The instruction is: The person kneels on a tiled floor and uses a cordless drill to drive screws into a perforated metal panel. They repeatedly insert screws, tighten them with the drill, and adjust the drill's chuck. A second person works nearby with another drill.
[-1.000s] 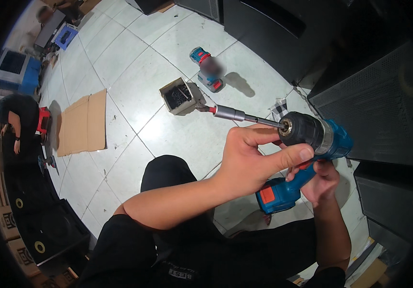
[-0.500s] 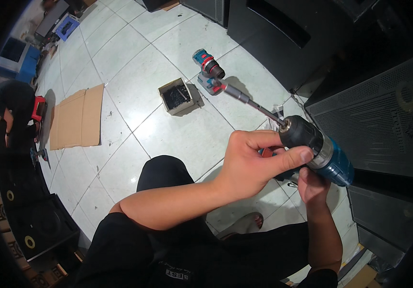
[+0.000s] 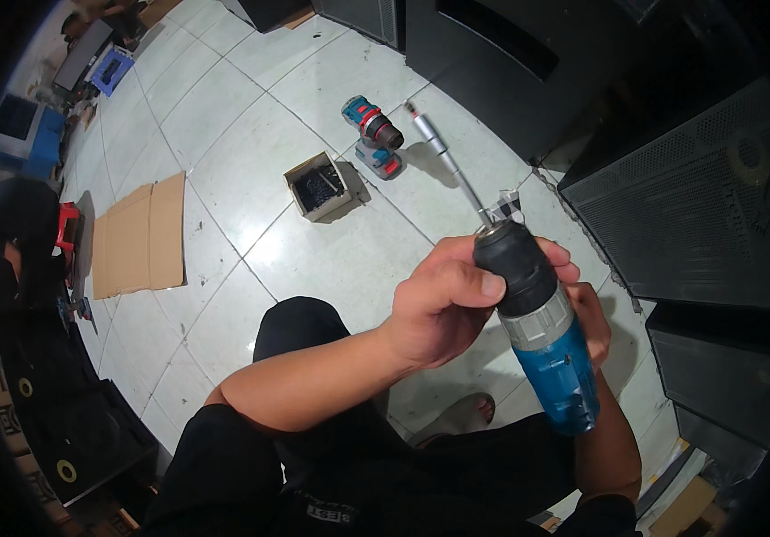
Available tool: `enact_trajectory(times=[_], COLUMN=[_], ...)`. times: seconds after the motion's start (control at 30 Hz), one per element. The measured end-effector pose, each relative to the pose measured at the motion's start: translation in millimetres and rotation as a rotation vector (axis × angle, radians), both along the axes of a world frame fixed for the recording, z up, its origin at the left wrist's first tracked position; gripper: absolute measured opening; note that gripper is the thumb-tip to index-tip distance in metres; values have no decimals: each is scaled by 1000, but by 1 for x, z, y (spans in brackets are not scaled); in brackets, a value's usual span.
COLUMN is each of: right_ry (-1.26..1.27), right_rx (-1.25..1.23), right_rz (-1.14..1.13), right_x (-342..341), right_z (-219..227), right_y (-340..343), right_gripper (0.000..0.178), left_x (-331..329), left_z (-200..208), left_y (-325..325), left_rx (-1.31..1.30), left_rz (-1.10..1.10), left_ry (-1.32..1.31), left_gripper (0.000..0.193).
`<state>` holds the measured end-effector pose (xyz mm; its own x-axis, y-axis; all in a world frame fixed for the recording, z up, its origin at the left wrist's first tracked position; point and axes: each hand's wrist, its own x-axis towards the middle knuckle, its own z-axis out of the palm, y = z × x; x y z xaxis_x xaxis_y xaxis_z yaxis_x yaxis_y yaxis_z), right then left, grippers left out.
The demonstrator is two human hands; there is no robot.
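A teal and black cordless drill (image 3: 551, 358) is held up between my hands, a long metal bit (image 3: 443, 152) in its chuck pointing away toward the floor. My left hand (image 3: 448, 300) wraps round the black chuck, thumb on top and fingertips showing on the far side. Behind the drill body, my right hand (image 3: 591, 318) grips it from the right; the drill hides most of that hand and the handle. Beyond the bit, a second drill (image 3: 376, 130) in teal and red stands on the tiles. Left of it sits a small open box (image 3: 316, 213) of dark screws.
Large black speaker cabinets (image 3: 671, 206) line the right side. A flat cardboard sheet (image 3: 141, 237) lies on the tiled floor to the left. Farther left, a person in dark clothes (image 3: 22, 219) bends near a red stool (image 3: 66, 225) and more black cabinets (image 3: 89, 430).
The drill has swung so its body points down toward me and its bit more steeply away. My left hand has shifted slightly left and still holds the chuck.
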<state>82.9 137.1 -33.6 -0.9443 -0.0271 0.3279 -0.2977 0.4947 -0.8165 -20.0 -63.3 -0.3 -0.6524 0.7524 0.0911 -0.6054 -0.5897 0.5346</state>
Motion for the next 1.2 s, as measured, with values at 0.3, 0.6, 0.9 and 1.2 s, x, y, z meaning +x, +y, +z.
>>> enact_trajectory(times=[0.3, 0.6, 0.9, 1.2], right_ry=[18, -134, -198, 129], right_rx=[80, 22, -90, 202], right_rz=[178, 332, 312, 338], right_x=[1, 12, 13, 0], right_z=[4, 0, 4, 13], right_y=[-22, -19, -24, -13], right_gripper=[34, 39, 36, 21], left_x=[-13, -12, -21, -19], left_z=[-15, -3, 1, 11], left_y=[1, 1, -11, -12], left_rx=[365, 287, 352, 37], left_rz=[41, 187, 148, 171], left_ry=[-204, -174, -243, -314], left_gripper=[36, 55, 50, 16])
